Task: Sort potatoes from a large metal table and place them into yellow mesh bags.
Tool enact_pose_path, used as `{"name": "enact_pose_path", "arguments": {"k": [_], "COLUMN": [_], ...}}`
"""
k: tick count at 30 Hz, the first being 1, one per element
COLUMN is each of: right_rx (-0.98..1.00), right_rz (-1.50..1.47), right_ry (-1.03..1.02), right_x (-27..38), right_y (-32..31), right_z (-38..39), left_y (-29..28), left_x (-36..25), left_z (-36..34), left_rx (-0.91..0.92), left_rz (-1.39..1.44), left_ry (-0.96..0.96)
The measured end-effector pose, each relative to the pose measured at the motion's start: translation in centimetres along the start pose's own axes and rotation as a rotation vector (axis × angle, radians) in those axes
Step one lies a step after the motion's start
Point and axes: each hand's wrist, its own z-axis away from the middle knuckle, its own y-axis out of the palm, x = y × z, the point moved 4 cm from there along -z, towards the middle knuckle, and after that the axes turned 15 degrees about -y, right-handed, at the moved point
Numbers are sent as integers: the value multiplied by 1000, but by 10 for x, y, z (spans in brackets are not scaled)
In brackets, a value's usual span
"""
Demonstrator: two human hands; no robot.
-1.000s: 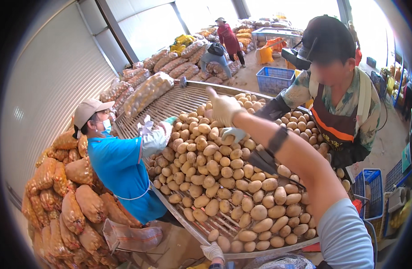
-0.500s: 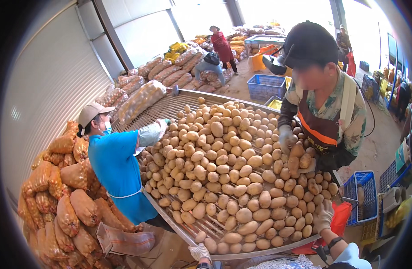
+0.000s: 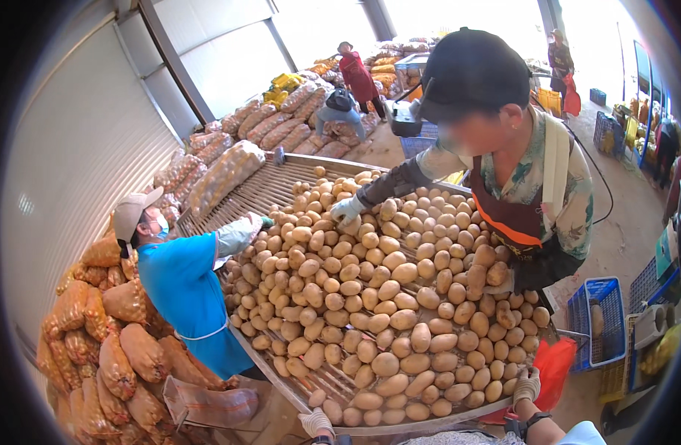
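Observation:
Potatoes [image 3: 385, 365] cover the slatted sorting table [image 3: 240, 185] in a broad heap. At the near edge, my left hand [image 3: 316, 423], in a pale striped glove, is curled over the metal rim beside a few loose potatoes. My right hand [image 3: 526, 387], gloved too, is closed over the rim at the near right corner. A red mesh bag [image 3: 554, 371] hangs right beside it. Neither of my hands has a potato in it that I can see. Part of each palm is hidden.
Across the right side, a co-worker in a black cap [image 3: 477, 78] reaches over the heap, potatoes gathered at one arm. A co-worker in blue [image 3: 184, 285] works at the left. Filled sacks [image 3: 129, 356] pile up left and behind. Blue crates [image 3: 606, 322] stand at the right.
My right hand has drawn back from the potatoes to the rim. The capped co-worker has leaned in, stretching one hand leftward onto the heap. My view has shifted slightly.

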Motion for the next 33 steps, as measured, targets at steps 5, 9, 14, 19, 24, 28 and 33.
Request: {"name": "enact_pose_path", "arguments": {"k": [5, 9, 14, 19, 24, 28, 33], "right_rx": [29, 36, 37, 26, 30, 45, 20], "right_rz": [61, 73, 97, 95, 117, 108, 87], "right_ry": [8, 5, 24, -22, -20, -23, -49], "right_x": [5, 7, 8, -1, 0, 4, 1], "right_y": [-4, -4, -5, 0, 1, -2, 3], "right_z": [0, 0, 0, -3, -3, -3, -4], "left_y": [-6, -5, -2, 1, 2, 3, -1], "left_x": [-7, -6, -3, 3, 5, 5, -2], "left_z": [10, 10, 1, -6, -8, -8, 0], "left_rx": [-47, -31, -45, -51, -59, -43, 15], "left_rz": [-11, 6, -3, -48, -51, -10, -2], "left_ry": [19, 1, 40, -4, 2, 0, -4]}}
